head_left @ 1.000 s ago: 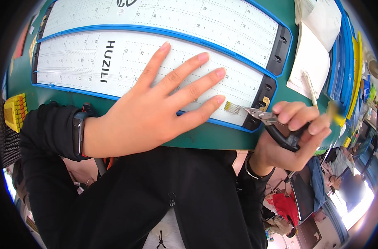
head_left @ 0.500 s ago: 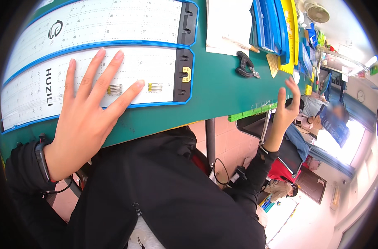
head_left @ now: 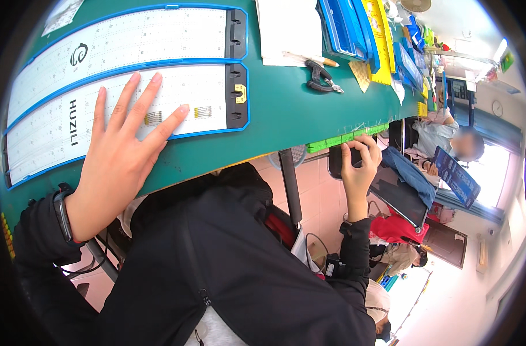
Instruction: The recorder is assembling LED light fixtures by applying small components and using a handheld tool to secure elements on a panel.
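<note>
A blue-rimmed flat case lies open on the green table, with a far white panel [head_left: 136, 37] and a near white panel [head_left: 208, 86] marked with printed scales. My left hand [head_left: 115, 150] is spread flat on the near panel. Close to its fingers are two small groups of fine parallel pieces: one group [head_left: 153, 118] between two fingers, the other group [head_left: 203, 112] right of a fingertip. At the table's front edge, my right hand [head_left: 361, 167] reaches to a green slotted strip [head_left: 332, 142]. Its fingers are bent together there; what they pinch is too small to see.
Black-handled cutters [head_left: 322, 79] lie beside a pen-like tool [head_left: 315, 59] and white paper [head_left: 286, 29]. Blue trays [head_left: 343, 32] and a yellow tray [head_left: 378, 40] stand at the back right. A black chair [head_left: 398, 196] and a seated person [head_left: 442, 135] are to the right.
My right hand has come down and left from the air to the green strip, its fingers closing. My left hand stays on the panel. The view has shifted slightly.
</note>
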A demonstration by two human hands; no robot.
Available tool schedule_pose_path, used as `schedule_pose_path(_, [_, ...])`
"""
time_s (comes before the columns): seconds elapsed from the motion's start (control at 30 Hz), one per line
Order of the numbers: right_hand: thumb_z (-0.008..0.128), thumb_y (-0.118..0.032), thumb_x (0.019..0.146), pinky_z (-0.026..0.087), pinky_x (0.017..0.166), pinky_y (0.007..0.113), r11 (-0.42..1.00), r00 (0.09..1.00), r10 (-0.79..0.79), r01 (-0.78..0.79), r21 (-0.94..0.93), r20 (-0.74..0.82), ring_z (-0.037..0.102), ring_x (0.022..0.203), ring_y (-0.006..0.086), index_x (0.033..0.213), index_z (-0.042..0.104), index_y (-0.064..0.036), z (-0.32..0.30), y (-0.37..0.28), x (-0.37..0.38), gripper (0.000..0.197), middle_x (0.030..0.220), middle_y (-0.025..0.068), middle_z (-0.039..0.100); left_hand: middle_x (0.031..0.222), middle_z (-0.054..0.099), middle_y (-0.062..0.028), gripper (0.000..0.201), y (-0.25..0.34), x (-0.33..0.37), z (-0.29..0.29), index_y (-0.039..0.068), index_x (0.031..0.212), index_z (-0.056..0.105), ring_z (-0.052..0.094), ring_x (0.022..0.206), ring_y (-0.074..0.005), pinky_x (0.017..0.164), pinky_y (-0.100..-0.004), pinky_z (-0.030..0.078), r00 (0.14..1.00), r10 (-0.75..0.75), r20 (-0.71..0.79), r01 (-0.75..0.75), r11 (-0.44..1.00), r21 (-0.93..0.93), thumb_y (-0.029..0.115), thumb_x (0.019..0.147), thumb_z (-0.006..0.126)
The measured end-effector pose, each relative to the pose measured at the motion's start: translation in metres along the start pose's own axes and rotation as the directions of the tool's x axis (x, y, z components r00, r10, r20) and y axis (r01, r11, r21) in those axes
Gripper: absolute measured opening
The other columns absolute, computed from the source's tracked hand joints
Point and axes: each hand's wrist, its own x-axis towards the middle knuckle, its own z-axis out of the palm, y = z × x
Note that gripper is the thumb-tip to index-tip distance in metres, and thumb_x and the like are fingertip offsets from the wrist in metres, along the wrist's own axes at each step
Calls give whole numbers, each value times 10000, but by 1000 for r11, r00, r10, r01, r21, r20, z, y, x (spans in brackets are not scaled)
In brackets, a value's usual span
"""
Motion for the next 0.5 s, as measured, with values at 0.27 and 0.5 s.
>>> schedule_pose_path(0.27, [650, -17, 865, 461, 869, 331, 500, 808, 583, -268, 824, -91, 588, 983, 208, 877, 597, -14, 34, -16, 1, 54, 978, 64, 595, 1471, 320, -198, 544, -1, -6, -4, 162, 1307, 531, 278, 1371, -405, 1085, -621, 182, 997, 10, -70, -10, 1000, 4, 24, 788, 615])
schedule_pose_path(0.5, [654, 72, 790, 462, 835, 356, 509, 991, -115, 121, 852, -72, 653, 847, 228, 824, 615, -38, -24, -152, 30, 121, 790, 64, 647, 1480, 279, -244, 577, -2, -3, -6, 112, 1327, 502, 240, 1379, -444, 1096, -634, 130, 999, 37, -3, -37, 994, -100, 10, 769, 606])
